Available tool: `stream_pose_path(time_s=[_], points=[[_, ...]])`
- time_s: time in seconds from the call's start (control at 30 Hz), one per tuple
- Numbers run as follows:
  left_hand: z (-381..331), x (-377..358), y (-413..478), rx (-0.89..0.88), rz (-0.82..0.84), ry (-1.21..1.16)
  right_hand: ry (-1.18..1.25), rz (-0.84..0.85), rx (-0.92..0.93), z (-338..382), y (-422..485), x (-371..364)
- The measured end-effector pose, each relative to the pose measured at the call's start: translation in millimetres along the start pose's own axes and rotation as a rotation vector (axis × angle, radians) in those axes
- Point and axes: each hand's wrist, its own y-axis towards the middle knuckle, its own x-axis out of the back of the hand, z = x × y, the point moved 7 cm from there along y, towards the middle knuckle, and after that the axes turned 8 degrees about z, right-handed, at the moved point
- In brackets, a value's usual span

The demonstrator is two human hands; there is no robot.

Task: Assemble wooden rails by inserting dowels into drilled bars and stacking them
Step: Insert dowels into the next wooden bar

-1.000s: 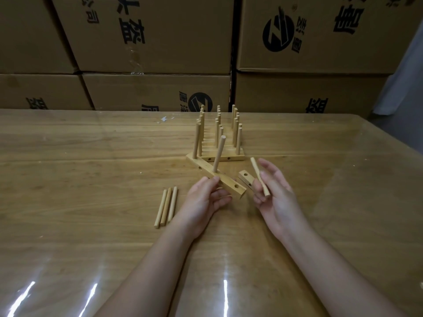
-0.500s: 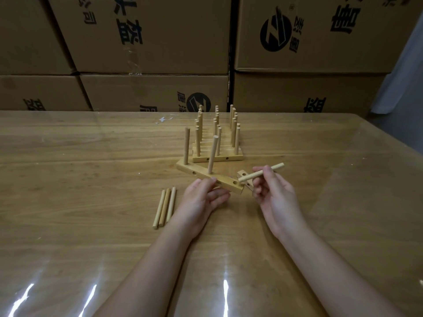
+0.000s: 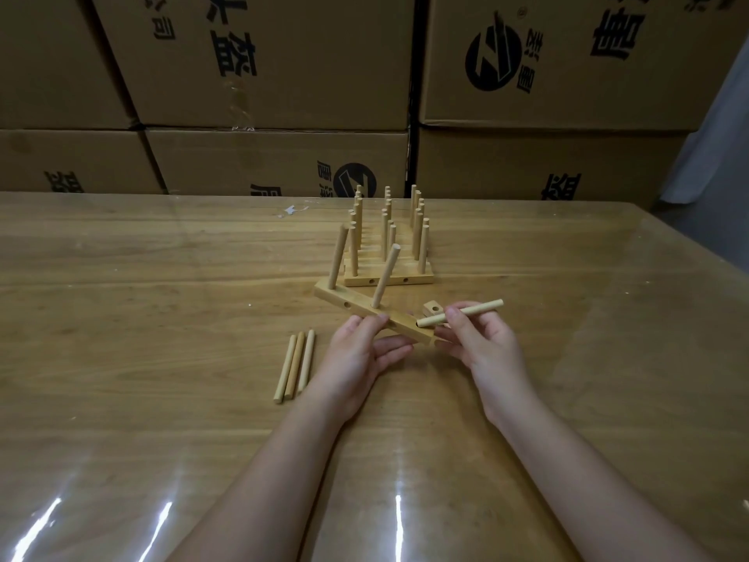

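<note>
dowel (image 3: pixel 483 308) pinched in right hand (image 3: pixel 484 346), left hand (image 3: pixel 356 358) holding bar (image 3: pixel 352 304); cartons (image 3: pixel 308 87) read "唐".

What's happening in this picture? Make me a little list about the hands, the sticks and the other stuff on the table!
left hand: holds the near end of the bar
right hand: pinches a stick, nearly level, its tip at the bar's near end
standing sticks: two, upright in the bar
loose sticks: three, side by side on the table, left of the left hand
finished rails: grouped behind the bar, sticks pointing up
small block: has a hole, sits behind the right hand
boxes: cardboard, stacked behind the table
</note>
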Motion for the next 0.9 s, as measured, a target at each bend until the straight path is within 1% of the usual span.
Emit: stream_pose_path(time_s=[0.2,0.43,0.9], points=[[1.2,0.2,-0.4,0.007,0.003,0.050,-0.006,0.016,0.019,1.4,-0.6,-2.5],[3.8,0.5,2.1,-0.001,0.039,0.041,-0.043,0.034,0.056,2.0,0.9,-4.0],[9.2,4.0,3.9,-0.004,0.029,0.129,-0.475,0.097,0.168,10.2,1.2,-5.2]])
